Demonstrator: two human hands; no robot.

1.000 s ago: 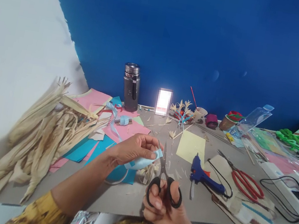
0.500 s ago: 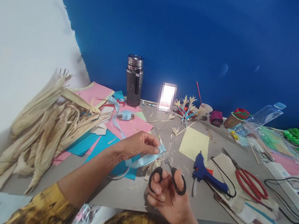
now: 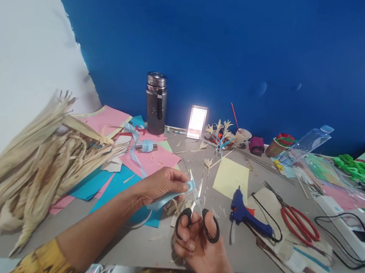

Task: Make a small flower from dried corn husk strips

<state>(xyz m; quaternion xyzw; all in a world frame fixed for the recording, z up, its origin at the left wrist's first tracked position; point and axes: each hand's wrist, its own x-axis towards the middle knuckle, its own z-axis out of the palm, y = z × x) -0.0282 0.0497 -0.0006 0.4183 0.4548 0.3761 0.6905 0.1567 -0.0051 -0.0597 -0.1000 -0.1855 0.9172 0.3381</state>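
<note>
A light blue ribbon [image 3: 163,200] is pinched between the thumb and fingers of my left hand [image 3: 164,185], its end at the fingertips. A thin stick or wire with a pale tip seems to rise from the same pinch. My right hand [image 3: 200,248], palm up, has thumb and fingers through the black handles of a pair of scissors [image 3: 197,200]. Their blades are spread and point away from me, close beside the ribbon's end. The ribbon trails behind my left wrist toward its roll [image 3: 147,146] on the pink paper [image 3: 160,162].
Dried corn husks [image 3: 46,169] pile up at left. A thermos [image 3: 156,103] stands by the blue wall. Right of my hands lie yellow paper [image 3: 230,178], a blue glue gun [image 3: 249,216], red-handled scissors [image 3: 300,225] and a white power strip [image 3: 346,226]. Husk flowers [image 3: 220,133] lie near a cup [image 3: 242,138].
The scissors have come closer to the ribbon's end, their blades now beside it. My left hand keeps its pinch. The whole view has shifted slightly.
</note>
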